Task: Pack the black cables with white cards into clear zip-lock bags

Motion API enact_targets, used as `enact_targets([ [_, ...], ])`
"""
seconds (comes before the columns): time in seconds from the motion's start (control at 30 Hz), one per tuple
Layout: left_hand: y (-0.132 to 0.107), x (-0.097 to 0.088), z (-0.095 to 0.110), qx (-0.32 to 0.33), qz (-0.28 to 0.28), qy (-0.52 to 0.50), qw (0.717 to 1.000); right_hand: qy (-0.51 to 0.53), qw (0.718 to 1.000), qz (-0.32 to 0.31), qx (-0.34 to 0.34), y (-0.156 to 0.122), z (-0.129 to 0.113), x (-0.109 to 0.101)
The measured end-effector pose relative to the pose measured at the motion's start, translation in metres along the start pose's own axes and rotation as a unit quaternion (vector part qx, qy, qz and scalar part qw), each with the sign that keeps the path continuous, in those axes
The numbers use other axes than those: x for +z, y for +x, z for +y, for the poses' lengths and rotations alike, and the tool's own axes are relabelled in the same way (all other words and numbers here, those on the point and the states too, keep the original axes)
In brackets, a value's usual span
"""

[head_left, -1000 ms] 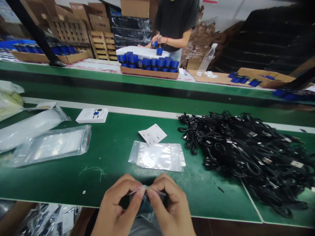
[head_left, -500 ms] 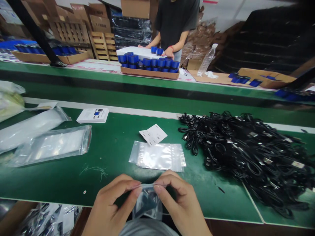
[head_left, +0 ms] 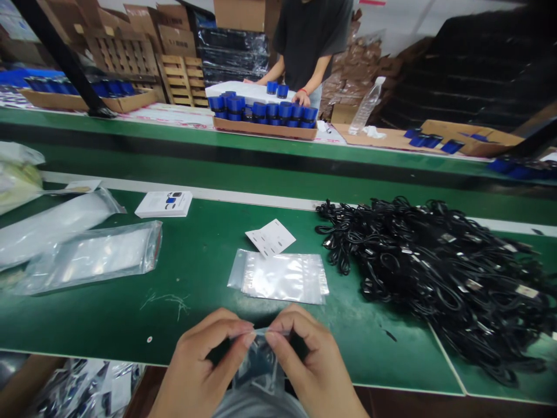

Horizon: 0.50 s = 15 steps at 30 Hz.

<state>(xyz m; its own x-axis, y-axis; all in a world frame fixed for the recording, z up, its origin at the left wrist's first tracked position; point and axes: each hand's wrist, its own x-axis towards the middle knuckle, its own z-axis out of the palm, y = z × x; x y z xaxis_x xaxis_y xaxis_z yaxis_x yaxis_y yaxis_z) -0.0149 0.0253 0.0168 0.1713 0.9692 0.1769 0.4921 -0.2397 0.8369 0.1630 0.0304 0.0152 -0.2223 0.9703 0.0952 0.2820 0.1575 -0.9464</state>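
A clear plastic zip bag (head_left: 256,367) hangs at the table's front edge, pinched along its top by both hands. My left hand (head_left: 206,360) grips the bag's upper edge between thumb and forefinger. Close beside it, my right hand (head_left: 304,357) pinches the same edge the same way. Something dark shows through the bag, too unclear to name. Just beyond my hands lies a stack of flat zip bags (head_left: 282,278), with a folded printed leaflet (head_left: 272,237) resting on its far edge.
A large heap of black cables (head_left: 426,273) covers the right side. Leaflets (head_left: 163,204) and bigger plastic bags (head_left: 96,255) lie left. Across the bench, a person (head_left: 313,46) stands behind a carton tray of blue-capped items (head_left: 265,129). A box of filled bags (head_left: 93,386) sits below, left.
My thumbs have come closer together along the bag's top edge, the right hand shifting slightly left. The co-worker's hand has moved a little at the blue-capped items.
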Motion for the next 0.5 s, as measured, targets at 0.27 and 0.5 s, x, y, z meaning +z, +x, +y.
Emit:
enact_targets([
  [0.27, -0.002, 0.004, 0.0, -0.008, -0.02, 0.01, 1.0, -0.015, 0.999, 0.011, -0.026, -0.002, 0.004, 0.005],
  [0.5, -0.01, -0.008, -0.008, -0.023, -0.042, 0.018, 0.999, 0.008, 0.998, 0.011, -0.054, -0.005, 0.007, 0.013],
])
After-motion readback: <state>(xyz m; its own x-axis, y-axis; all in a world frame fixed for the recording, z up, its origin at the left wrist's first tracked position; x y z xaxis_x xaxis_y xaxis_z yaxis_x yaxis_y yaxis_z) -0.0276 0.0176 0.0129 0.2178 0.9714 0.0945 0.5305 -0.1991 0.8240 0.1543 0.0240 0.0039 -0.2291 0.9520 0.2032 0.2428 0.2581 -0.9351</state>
